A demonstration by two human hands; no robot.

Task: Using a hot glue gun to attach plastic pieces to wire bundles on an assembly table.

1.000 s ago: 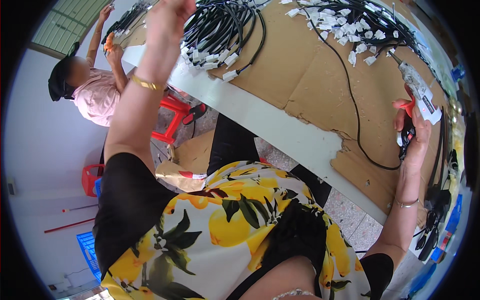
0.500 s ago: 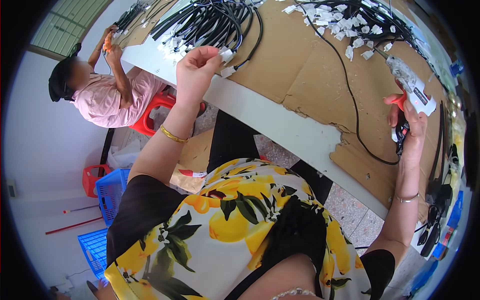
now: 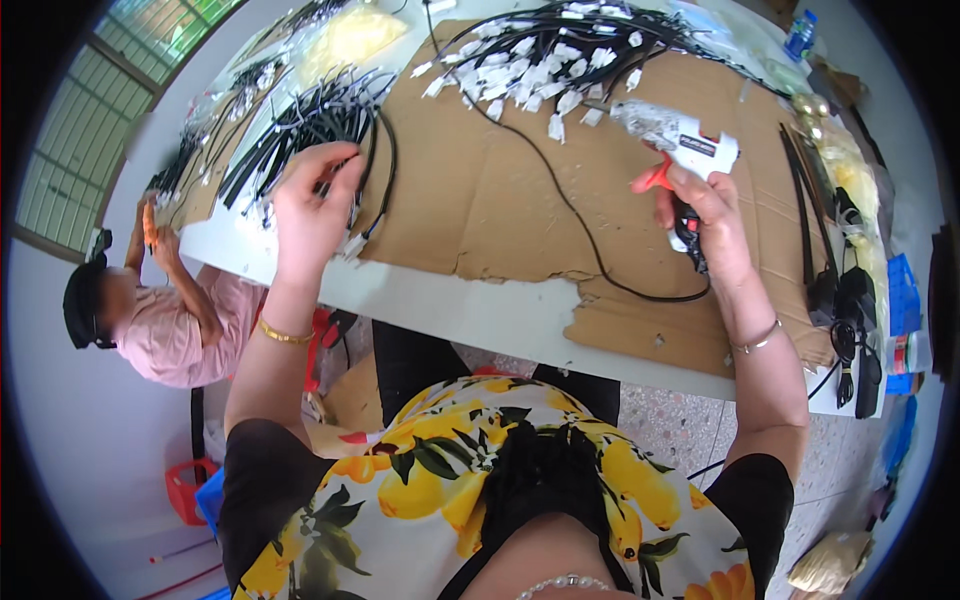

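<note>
1. Head view: my right hand (image 3: pixel 712 208) grips the glue gun (image 3: pixel 688 138), nozzle just beside the right heap of cables (image 3: pixel 535 75) on the cardboard (image 3: pixel 480 215).
2. My left hand (image 3: pixel 312 210), fingers curled, is at the left heap (image 3: pixel 318 118); whether it pinches anything, I can't tell.
3. Under way, I'd judge: plenty of cables in both heaps.

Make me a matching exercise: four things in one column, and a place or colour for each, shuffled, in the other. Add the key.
Things
1. Hot glue gun
2. Left hand
3. Cardboard sheet
4. Glue gun's trigger

Places and colours
A. Laid on the white table
B. Red
C. Gripped in the right hand
D. Nearest the bundle of black cables at the view's left

Right pairs
1-C, 2-D, 3-A, 4-B
</note>
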